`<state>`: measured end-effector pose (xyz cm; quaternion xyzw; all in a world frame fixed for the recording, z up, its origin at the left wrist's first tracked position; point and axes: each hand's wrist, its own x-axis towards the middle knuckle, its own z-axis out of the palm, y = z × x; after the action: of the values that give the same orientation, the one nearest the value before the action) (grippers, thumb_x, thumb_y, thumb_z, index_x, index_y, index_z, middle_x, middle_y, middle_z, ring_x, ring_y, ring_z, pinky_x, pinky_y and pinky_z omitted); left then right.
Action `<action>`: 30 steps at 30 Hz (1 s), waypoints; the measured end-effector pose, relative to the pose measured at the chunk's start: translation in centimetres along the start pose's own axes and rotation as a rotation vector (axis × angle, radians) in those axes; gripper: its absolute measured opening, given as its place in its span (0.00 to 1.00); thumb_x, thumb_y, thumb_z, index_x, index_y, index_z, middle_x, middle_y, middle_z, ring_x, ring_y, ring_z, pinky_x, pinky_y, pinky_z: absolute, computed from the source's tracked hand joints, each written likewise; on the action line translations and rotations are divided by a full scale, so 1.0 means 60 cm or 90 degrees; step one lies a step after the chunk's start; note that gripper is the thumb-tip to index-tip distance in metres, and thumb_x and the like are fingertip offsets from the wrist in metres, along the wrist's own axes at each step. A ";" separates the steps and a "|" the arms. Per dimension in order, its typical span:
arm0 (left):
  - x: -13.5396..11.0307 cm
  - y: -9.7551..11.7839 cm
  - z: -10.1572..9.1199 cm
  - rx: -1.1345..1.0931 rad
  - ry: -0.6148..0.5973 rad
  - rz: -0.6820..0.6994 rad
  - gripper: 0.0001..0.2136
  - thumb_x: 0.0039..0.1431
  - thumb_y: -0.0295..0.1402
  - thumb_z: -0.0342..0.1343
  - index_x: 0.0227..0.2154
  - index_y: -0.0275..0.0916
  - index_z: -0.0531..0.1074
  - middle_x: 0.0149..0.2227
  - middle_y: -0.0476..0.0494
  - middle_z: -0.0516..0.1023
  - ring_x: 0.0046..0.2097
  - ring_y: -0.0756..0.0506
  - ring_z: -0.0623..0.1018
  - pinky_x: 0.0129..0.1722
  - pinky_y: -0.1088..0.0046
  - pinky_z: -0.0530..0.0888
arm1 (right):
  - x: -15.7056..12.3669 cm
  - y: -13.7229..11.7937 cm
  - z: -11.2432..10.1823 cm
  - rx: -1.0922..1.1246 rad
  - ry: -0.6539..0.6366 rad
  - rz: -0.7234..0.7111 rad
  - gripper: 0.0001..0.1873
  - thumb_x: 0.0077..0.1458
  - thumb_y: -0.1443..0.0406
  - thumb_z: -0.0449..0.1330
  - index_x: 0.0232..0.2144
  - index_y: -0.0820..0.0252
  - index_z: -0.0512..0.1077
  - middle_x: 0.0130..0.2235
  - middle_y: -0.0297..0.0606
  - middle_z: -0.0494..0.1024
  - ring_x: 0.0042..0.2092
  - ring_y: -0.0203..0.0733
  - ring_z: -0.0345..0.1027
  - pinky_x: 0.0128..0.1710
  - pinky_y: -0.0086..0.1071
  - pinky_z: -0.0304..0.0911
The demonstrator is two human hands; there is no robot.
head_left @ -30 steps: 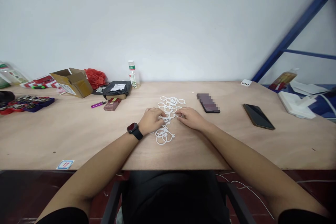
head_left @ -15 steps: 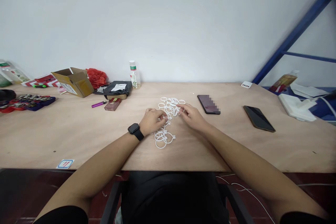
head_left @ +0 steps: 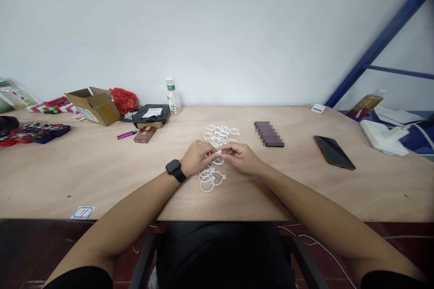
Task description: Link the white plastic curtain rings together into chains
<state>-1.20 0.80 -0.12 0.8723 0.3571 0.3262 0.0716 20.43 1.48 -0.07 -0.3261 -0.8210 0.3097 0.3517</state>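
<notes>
Between my two hands is a small white plastic ring [head_left: 219, 152], pinched at its top by the fingers of both. My left hand [head_left: 200, 157], with a black watch on its wrist, holds it from the left. From the right, my right hand [head_left: 242, 158] grips the same ring with thumb and fingertips. Beyond my hands lies a loose pile of white rings [head_left: 222, 132] with small tabs. Nearer to me is a second group of white rings [head_left: 207, 184], overlapping flat on the table. Fingers hide part of the held ring.
A phone [head_left: 268, 134] and another phone [head_left: 334, 151] lie to the right. At left are a dark red small box [head_left: 144, 135], a purple lighter [head_left: 126, 135], a black package [head_left: 151, 115], an open carton [head_left: 98, 107] and a bottle [head_left: 172, 95]. A white power strip [head_left: 383, 137] is far right.
My right hand has come back from the far pile, toward me and to the left, and meets my left hand at a ring. My left hand has stayed almost in place.
</notes>
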 end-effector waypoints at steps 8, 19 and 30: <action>0.001 0.015 0.004 0.036 -0.012 0.041 0.15 0.64 0.42 0.50 0.26 0.39 0.72 0.26 0.47 0.77 0.32 0.49 0.75 0.42 0.67 0.67 | 0.001 -0.006 0.007 -0.016 0.005 0.012 0.06 0.53 0.65 0.59 0.32 0.61 0.75 0.28 0.34 0.76 0.28 0.35 0.66 0.27 0.27 0.61; 0.001 0.020 0.006 0.019 -0.011 0.091 0.12 0.64 0.41 0.52 0.30 0.40 0.73 0.29 0.47 0.78 0.35 0.48 0.75 0.43 0.67 0.66 | 0.002 -0.005 0.008 -0.035 0.045 -0.062 0.09 0.46 0.73 0.53 0.26 0.60 0.73 0.28 0.34 0.76 0.30 0.36 0.67 0.32 0.29 0.61; -0.001 -0.018 -0.015 0.082 -0.007 -0.063 0.13 0.59 0.43 0.56 0.26 0.39 0.72 0.33 0.45 0.78 0.39 0.44 0.74 0.44 0.65 0.66 | 0.013 0.066 -0.057 -0.284 0.019 0.008 0.21 0.47 0.76 0.53 0.43 0.62 0.75 0.43 0.43 0.76 0.35 0.39 0.68 0.40 0.34 0.65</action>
<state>-2.39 1.44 0.16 0.8583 0.4195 0.2937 0.0334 23.92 5.39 -0.74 -0.4059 -0.8617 0.1175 0.2810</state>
